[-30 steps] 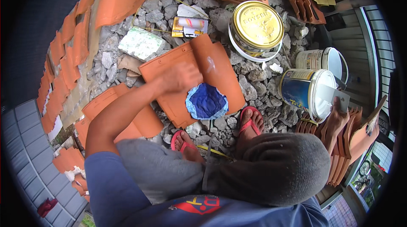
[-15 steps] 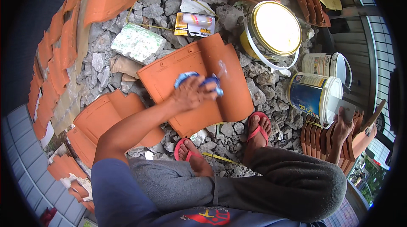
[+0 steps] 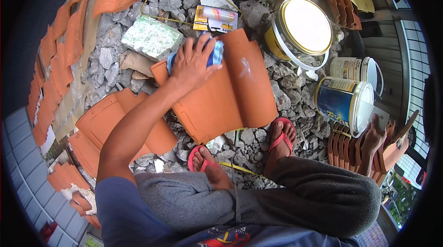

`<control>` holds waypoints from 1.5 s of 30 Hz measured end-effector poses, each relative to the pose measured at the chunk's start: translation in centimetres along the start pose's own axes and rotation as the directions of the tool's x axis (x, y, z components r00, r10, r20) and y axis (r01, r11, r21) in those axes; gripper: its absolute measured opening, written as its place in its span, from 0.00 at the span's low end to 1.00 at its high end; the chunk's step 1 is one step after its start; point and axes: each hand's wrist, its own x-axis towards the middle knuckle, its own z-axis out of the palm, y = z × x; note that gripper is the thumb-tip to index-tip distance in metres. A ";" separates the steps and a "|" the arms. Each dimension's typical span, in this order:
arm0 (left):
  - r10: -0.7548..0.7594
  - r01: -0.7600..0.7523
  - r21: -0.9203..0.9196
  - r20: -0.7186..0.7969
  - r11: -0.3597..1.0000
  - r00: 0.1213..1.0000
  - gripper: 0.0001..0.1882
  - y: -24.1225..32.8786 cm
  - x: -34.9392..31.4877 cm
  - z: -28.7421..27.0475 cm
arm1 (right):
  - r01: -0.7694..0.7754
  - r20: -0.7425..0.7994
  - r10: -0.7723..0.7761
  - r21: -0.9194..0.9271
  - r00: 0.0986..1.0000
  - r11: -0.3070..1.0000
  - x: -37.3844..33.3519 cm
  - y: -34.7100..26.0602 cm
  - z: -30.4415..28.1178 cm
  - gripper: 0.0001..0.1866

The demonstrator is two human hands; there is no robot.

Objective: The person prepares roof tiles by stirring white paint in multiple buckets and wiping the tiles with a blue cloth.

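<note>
An orange clay roof tile (image 3: 254, 97) lies on broken rubble in front of my feet, with a pale smear on its raised curve. My left hand (image 3: 191, 65) presses a blue cloth (image 3: 217, 53) against the tile's far edge, its fingers bent over the bunched fabric. Over at the right, my right hand (image 3: 372, 140) grips a flat metal scraper (image 3: 380, 116), held upright beside the rim of a blue and white bucket (image 3: 339, 99). Part of the scraper is hidden by the fingers.
Grey rubble (image 3: 286, 97) surrounds the tile. A yellow-rimmed bucket (image 3: 307, 25), a packaged roller (image 3: 216, 18) and a green-white slab (image 3: 152, 37) stand or lie beyond. More tiles are at the left (image 3: 122, 120) and stacked at the right (image 3: 348, 148).
My left hand has slid the cloth from the tile's middle toward its far left edge. My right hand keeps its place with the scraper.
</note>
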 end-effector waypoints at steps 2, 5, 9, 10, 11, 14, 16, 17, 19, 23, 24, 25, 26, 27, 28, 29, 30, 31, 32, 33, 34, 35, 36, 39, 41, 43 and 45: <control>-0.091 0.087 0.047 0.112 0.995 0.989 0.44 1.7 -2.7 2.3 | 0.009 -0.003 -0.009 -0.004 1.000 1.000 -0.3 -0.5 0.4 0.18; 0.008 0.025 -0.121 0.266 0.992 0.964 0.35 6.3 -6.8 3.4 | 0.058 0.046 -0.060 0.038 0.997 0.998 -1.3 -1.1 0.9 0.17; 0.374 -0.182 -0.607 0.206 0.774 0.904 0.24 9.8 -7.1 1.4 | 0.050 0.067 -0.055 0.072 0.996 0.996 -1.3 -1.2 0.2 0.16; 0.345 -0.178 -0.646 0.140 0.742 0.928 0.22 10.3 -6.0 0.0 | 0.026 0.053 -0.030 0.073 0.998 0.997 -1.2 -1.2 -0.1 0.16; 0.251 -0.180 -0.609 0.032 0.772 0.968 0.23 9.4 -4.1 -0.6 | 0.015 0.050 -0.019 0.070 0.999 0.997 -1.1 -1.4 -0.2 0.16; 0.052 -0.181 -0.407 -0.309 0.895 0.950 0.24 6.2 2.0 -0.1 | -0.013 -0.007 0.013 -0.029 1.000 0.999 -1.0 -2.1 0.3 0.17; 0.047 -0.139 -0.389 -0.237 0.911 0.970 0.26 5.8 1.9 3.5 | 0.057 -0.061 -0.058 -0.018 0.996 0.998 -1.0 -2.0 1.2 0.18; 0.120 -0.183 -0.398 -0.179 0.899 0.977 0.25 7.0 1.1 4.3 | 0.089 -0.086 -0.088 0.007 0.992 0.996 -1.4 -2.2 1.6 0.18; 0.344 -0.374 -0.384 -0.147 0.844 0.928 0.25 10.5 -1.9 4.9 | 0.076 -0.051 -0.073 0.072 0.996 0.994 -1.5 -1.8 2.1 0.18; 0.701 -0.661 -0.414 -0.071 0.627 0.709 0.23 12.8 -6.2 6.7 | 0.083 0.031 -0.090 0.186 0.995 0.979 -1.9 -1.9 1.8 0.17; 0.717 -0.704 -0.298 -0.083 0.645 0.692 0.23 11.7 -5.2 6.6 | 0.078 0.036 -0.086 0.182 0.996 0.980 -2.0 -2.1 1.4 0.17; 0.734 -0.736 -0.179 -0.093 0.653 0.673 0.22 9.6 -3.4 6.7 | 0.082 0.056 -0.091 0.145 0.994 0.986 -1.8 -2.3 1.0 0.17; 0.685 -0.702 -0.091 -0.161 0.706 0.710 0.22 8.0 -1.3 5.9 | 0.085 0.066 -0.092 0.099 0.994 0.991 -1.8 -2.3 0.3 0.16; 0.635 -0.653 -0.002 -0.235 0.757 0.736 0.22 6.1 1.2 4.8 | 0.112 0.056 -0.116 0.063 0.992 0.992 -1.5 -1.9 -0.1 0.17; 0.495 -0.527 -0.055 -0.270 0.848 0.826 0.20 3.4 2.7 3.9 | 0.107 0.060 -0.111 0.069 0.992 0.992 -1.5 -2.0 0.5 0.17; 0.350 -0.389 -0.060 -0.325 0.919 0.878 0.18 1.0 4.1 3.2 | 0.100 0.036 -0.102 0.058 0.994 0.993 -1.6 -2.5 1.1 0.18; 0.253 -0.281 -0.038 -0.333 0.959 0.908 0.18 -1.0 5.1 2.3 | 0.097 0.007 -0.097 0.041 0.995 0.994 -1.6 -3.1 1.3 0.19; 0.152 -0.165 -0.008 -0.343 0.986 0.927 0.17 -2.8 5.7 1.4 | 0.100 0.008 -0.101 0.051 0.995 0.994 -1.6 -3.4 1.7 0.19; 0.071 -0.091 -0.028 -0.415 0.995 0.907 0.18 -3.5 6.5 1.1 | 0.065 -0.022 -0.063 0.059 0.998 0.996 -1.6 -3.5 1.7 0.17; 0.050 -0.090 -0.068 -0.448 0.994 0.893 0.19 -3.6 6.7 1.1 | 0.029 -0.054 -0.026 0.068 0.998 0.997 -1.6 -3.5 1.6 0.14; 0.029 -0.092 -0.109 -0.481 0.990 0.876 0.20 -3.5 7.0 1.0 | 0.034 -0.066 -0.030 0.061 0.997 0.998 -1.4 -3.1 1.8 0.14; 0.033 -0.105 -0.121 -0.488 0.987 0.872 0.20 -2.6 7.0 0.7 | 0.117 -0.096 -0.103 0.154 0.990 0.981 -1.4 -2.0 2.0 0.12; 0.117 -0.211 -0.169 -0.443 0.963 0.889 0.20 -1.0 6.8 0.8 | 0.202 -0.141 -0.174 0.220 0.975 0.954 -1.5 -1.4 1.4 0.10; 0.321 -0.359 -0.147 -0.233 0.922 0.918 0.24 2.1 5.0 1.1 | 0.213 -0.076 -0.206 0.099 0.976 0.972 -2.0 -2.0 1.6 0.08; 0.291 -0.332 -0.148 -0.242 0.932 0.926 0.27 1.8 3.7 2.0 | 0.240 -0.053 -0.238 0.380 0.970 0.893 -1.6 -0.1 3.6 0.09; 0.247 -0.285 -0.180 -0.203 0.942 0.947 0.31 1.3 2.9 2.7 | 0.031 0.106 -0.069 0.323 0.992 0.946 -2.3 -3.1 3.4 0.13; 0.257 -0.299 -0.193 -0.214 0.935 0.942 0.32 1.6 3.0 2.9 | 0.099 0.088 -0.134 0.321 0.987 0.942 -2.0 -2.7 2.6 0.15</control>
